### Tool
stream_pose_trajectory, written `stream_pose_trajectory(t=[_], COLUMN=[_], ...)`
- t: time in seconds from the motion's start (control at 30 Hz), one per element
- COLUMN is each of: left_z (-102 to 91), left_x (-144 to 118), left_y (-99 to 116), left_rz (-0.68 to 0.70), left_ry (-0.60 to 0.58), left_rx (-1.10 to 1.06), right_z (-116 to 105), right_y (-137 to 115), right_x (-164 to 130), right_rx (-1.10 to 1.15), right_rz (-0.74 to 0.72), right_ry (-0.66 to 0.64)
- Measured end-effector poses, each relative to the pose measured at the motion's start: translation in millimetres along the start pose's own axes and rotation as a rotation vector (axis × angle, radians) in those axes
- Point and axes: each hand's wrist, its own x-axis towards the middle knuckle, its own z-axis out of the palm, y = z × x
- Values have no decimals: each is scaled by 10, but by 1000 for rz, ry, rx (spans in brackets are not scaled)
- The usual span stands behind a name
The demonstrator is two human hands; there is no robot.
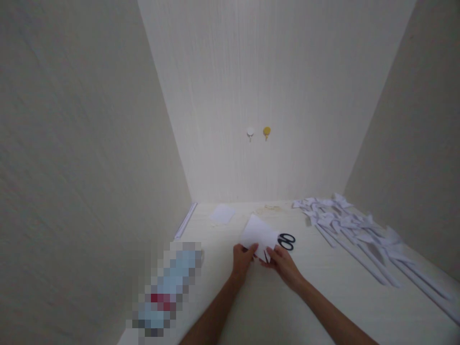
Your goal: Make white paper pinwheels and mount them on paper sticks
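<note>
A square sheet of white paper (258, 234) is held between both hands, one corner pointing away from me. My left hand (244, 258) pinches its near left edge between thumb and fingers. On the near right edge, my right hand (282, 262) grips the paper the same way. A dark narrow slit or gap shows at the near corner between the hands; I cannot tell whether it is a cut or a fold. Just beyond my right hand lie scissors (286, 241) with black handles, their blades hidden behind the paper.
Several folded white paper pieces with long rolled stems (341, 225) lie along the right. Another white sheet (223, 214) rests at the back left, near a white strip (186, 220) by the left wall. A pixelated pale-blue item (176, 278) is at left. Two hooks, white (250, 132) and yellow (266, 131), hang on the back wall.
</note>
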Motion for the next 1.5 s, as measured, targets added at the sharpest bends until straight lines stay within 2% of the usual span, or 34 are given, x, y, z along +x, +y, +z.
stream_pose_trajectory(t=[0.2,0.4,0.57,0.7,0.8,1.03,1.33,1.5], left_z=[17,45,30,16,17,5,5,-28], left_x=[-23,-37,-25,-16,-16,-43,-45,-73], left_y=[-17,-51,-24,-17,-33,-3,37,72], left_rz=[-21,-10,16,-14,-16,11,-21,-2], left_ry=[-58,-37,0,57,34,-17,-2,-94], left_rx=[-141,-219,-222,-214,-223,-241,-242,-314], right_z=[-33,-40,-24,-6,-12,-25,9,0], right_y=[60,57,29,30,60,90,64,70], right_x=[13,8,-2,-6,4,14,-7,4], right_rx=[-204,-210,-265,-356,-396,-378,-325,-351], right_rz=[-5,-70,-42,-19,-16,-7,-75,-112], right_ry=[31,-52,-73,-74,-81,-110,-55,-43])
